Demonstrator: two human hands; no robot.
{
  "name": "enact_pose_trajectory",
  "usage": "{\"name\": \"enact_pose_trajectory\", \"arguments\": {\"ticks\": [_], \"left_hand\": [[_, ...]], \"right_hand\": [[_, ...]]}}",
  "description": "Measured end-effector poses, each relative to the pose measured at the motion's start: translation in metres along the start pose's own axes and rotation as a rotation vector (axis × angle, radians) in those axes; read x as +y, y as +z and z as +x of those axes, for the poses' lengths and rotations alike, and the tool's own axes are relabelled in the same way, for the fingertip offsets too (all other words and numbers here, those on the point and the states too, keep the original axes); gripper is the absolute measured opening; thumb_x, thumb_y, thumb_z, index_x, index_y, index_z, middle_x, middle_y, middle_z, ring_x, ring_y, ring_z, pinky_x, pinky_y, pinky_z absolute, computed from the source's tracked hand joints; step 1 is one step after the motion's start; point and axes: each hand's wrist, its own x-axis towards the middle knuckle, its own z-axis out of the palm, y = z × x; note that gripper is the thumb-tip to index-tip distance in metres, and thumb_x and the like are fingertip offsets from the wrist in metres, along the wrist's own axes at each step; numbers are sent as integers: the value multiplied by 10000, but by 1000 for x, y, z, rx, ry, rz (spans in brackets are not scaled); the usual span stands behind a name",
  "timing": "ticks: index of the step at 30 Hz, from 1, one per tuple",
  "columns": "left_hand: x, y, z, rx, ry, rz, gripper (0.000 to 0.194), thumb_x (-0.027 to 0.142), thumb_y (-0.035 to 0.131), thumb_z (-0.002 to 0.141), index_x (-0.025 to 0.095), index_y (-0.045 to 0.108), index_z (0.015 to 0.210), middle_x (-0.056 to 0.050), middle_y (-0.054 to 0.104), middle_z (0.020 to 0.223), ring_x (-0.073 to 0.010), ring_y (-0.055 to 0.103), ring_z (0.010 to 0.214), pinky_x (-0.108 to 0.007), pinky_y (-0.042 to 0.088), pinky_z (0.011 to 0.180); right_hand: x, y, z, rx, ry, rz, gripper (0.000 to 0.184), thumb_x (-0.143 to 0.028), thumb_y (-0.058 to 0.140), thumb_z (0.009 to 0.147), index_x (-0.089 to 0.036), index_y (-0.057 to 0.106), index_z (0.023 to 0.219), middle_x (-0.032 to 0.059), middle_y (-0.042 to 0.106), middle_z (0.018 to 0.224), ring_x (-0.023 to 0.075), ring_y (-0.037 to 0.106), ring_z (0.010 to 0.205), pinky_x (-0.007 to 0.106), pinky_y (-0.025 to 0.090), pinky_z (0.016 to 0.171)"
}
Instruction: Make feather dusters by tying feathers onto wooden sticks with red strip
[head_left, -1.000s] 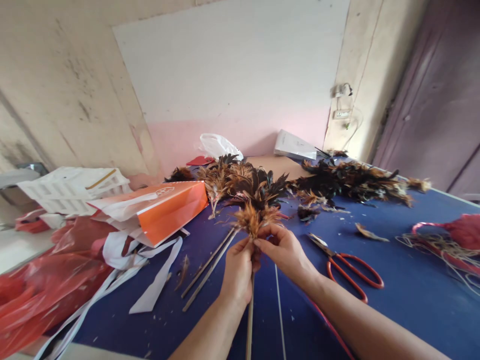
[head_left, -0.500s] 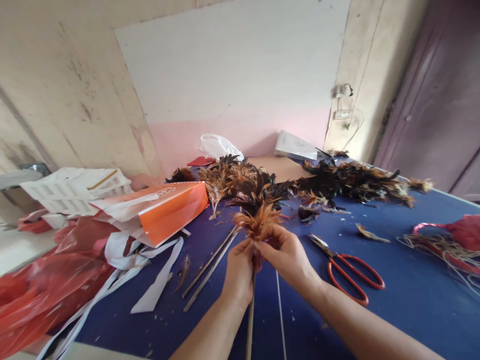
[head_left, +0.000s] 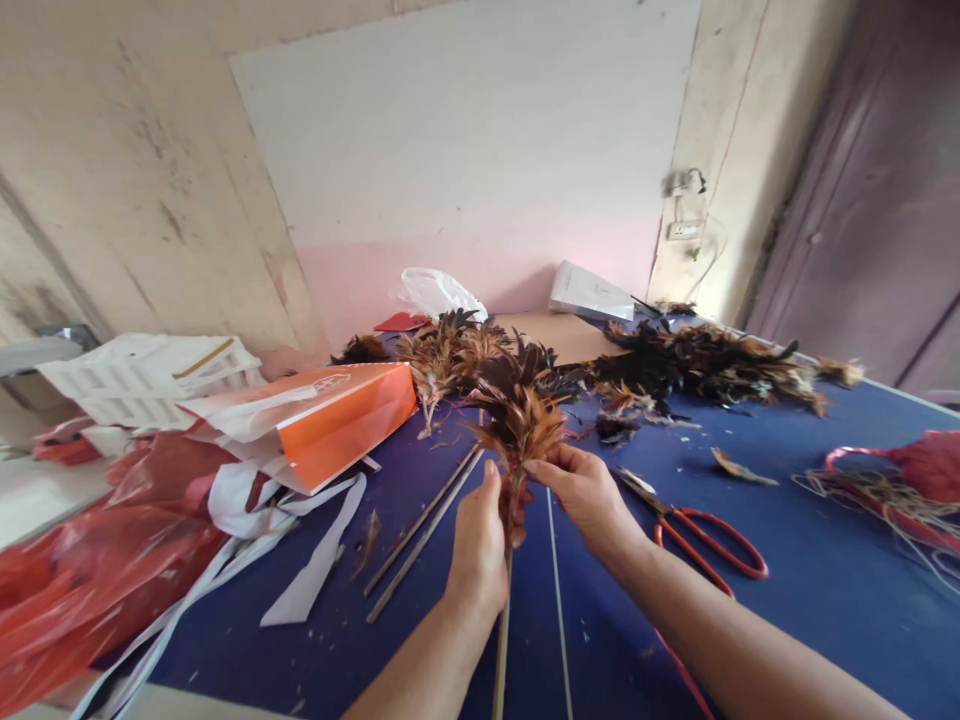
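Note:
A feather duster [head_left: 520, 425] with brown and black feathers stands tilted away from me, its bunch at the top of a thin wooden stick [head_left: 503, 640]. My left hand [head_left: 482, 545] is wrapped round the stick just below the feathers, thumb pointing up. At the right side of the bunch's base, my right hand [head_left: 589, 495] pinches the feathers between thumb and forefinger; its other fingers are partly hidden. Scissors with red handles [head_left: 701, 540] lie beside my right forearm, which covers part of one handle. A red cord [head_left: 684, 675] shows below that forearm.
Feather piles [head_left: 705, 365] lie across the back of the blue table [head_left: 622, 660]. Two loose sticks [head_left: 424, 530], an orange paper bag [head_left: 349, 420], white strips [head_left: 319, 570] and a red plastic bag [head_left: 112, 540] are leftward. Pinkish-red string [head_left: 934, 465] lies far right.
The feathers have spread more upright and show more black. My left thumb has lifted off the base, and my right hand has shifted slightly right. A red cord now shows below my right forearm.

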Motion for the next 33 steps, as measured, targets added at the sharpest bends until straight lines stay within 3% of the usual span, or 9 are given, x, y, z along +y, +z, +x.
{"name": "enact_pose_trajectory", "arguments": {"ticks": [3,8,19,26,28,31,33], "left_hand": [[0,2,-1,7,12,36,412,510,642,657,104,574,623,-7,516,550,-51,368,429,-169,215,360],[0,3,-4,-17,43,93,384,469,662,651,102,573,583,18,461,522,-35,323,421,-165,187,365],[-1,2,-2,-73,31,192,340,442,652,682,121,561,615,61,385,497,-24,258,410,-166,155,378],[0,3,-2,-1,21,172,339,415,682,638,120,531,563,50,408,494,-27,293,411,-156,159,374],[1,1,0,6,25,154,335,409,683,635,119,535,556,45,416,498,-27,294,412,-156,154,371],[2,-2,3,16,36,117,320,391,708,609,117,550,561,38,435,515,-30,312,425,-155,157,369],[5,-4,4,21,46,96,322,391,725,585,116,559,562,35,442,520,-32,323,433,-153,166,368]], "right_hand": [[6,0,4,-20,-46,-92,193,-327,624,655,-144,564,638,4,586,594,138,523,586,244,391,555],[10,1,5,-26,-48,-124,191,-322,611,664,-146,560,611,-17,548,563,120,488,562,236,374,543],[2,2,3,30,71,-80,215,-336,644,596,-146,556,548,-26,517,513,83,411,489,218,310,471],[-2,-6,4,-148,139,-78,338,-442,592,670,-156,502,513,-76,325,388,44,224,371,221,153,388],[1,-10,6,-132,88,-130,330,-437,568,695,-151,527,535,-76,322,391,52,243,384,219,177,398],[6,-13,9,-35,-31,-217,257,-389,597,684,-133,596,651,-38,470,513,72,372,477,211,284,461],[9,-13,8,-93,1,-216,271,-395,610,684,-129,611,737,-12,540,618,82,436,531,211,332,497]]}}
